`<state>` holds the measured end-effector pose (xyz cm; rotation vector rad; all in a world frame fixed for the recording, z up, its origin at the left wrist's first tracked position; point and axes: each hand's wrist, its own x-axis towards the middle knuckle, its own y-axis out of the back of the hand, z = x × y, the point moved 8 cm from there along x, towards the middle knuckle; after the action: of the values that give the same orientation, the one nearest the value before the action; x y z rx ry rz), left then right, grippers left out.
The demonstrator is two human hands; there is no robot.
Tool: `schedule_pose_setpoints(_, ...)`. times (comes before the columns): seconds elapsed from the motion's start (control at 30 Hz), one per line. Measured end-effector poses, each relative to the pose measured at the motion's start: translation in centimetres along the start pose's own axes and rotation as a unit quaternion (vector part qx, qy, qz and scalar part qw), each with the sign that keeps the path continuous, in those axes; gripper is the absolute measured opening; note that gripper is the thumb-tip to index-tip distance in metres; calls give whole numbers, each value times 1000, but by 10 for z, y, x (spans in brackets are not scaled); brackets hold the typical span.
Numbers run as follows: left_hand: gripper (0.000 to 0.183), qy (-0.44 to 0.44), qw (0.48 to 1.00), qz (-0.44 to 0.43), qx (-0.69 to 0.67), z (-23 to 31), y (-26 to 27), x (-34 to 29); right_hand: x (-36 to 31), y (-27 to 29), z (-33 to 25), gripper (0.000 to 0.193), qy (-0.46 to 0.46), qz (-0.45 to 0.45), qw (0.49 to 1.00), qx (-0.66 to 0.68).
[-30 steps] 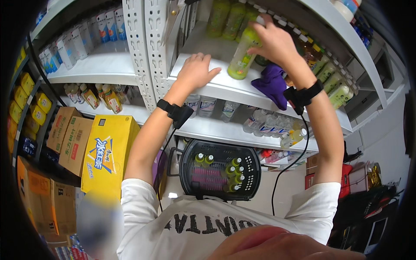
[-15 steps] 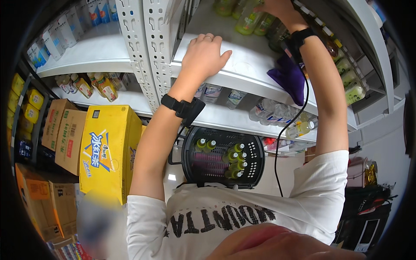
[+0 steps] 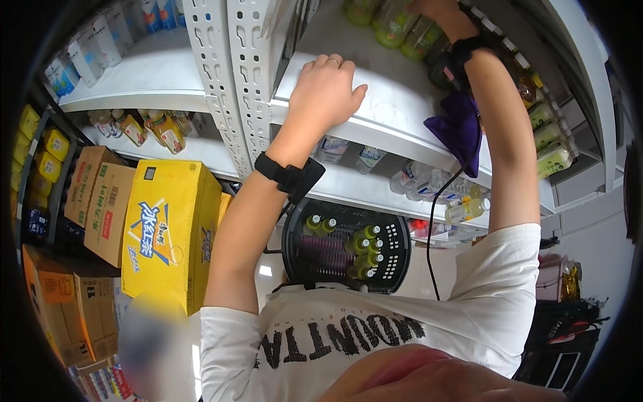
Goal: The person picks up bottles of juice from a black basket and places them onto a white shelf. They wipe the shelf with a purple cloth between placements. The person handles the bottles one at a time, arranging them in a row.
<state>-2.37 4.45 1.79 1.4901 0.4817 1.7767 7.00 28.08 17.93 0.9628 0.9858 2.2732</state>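
Note:
My left hand (image 3: 327, 92) lies flat on the front part of the white shelf (image 3: 382, 110), fingers stretched out and holding nothing. My right hand (image 3: 439, 9) reaches deep onto the same shelf, at the tops of green drink bottles (image 3: 395, 25). Its fingertips are partly cut off by the upper edge, so whether they grip a bottle is hidden. A purple cloth (image 3: 459, 130) hangs over the shelf edge below my right wrist. Below, a black basket (image 3: 289, 258) holds several green bottles with pale caps (image 3: 365, 249), standing in two groups.
A yellow carton (image 3: 167, 234) and brown cardboard boxes (image 3: 104, 208) are stacked at left. Clear bottles (image 3: 429, 181) line the lower shelf. A perforated white upright (image 3: 251, 87) divides the shelving. A black cable (image 3: 431, 248) hangs down by my right arm.
The whole view has shifted slightly, with the shelf and bottles sitting a little farther right. Both hands stay in nearly the same places, the right one still among the bottles.

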Motion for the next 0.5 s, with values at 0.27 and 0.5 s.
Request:
schedule_pose_setpoints(0.27, 43, 18, 1000, -24, 7, 2, 1, 6, -40, 55, 0, 73, -6, 65, 998, -8)
schedule_pose_setpoints(0.5, 46, -16, 999, 18, -25, -5, -25, 12, -168, 107, 7, 42, -54, -177, 981, 66)
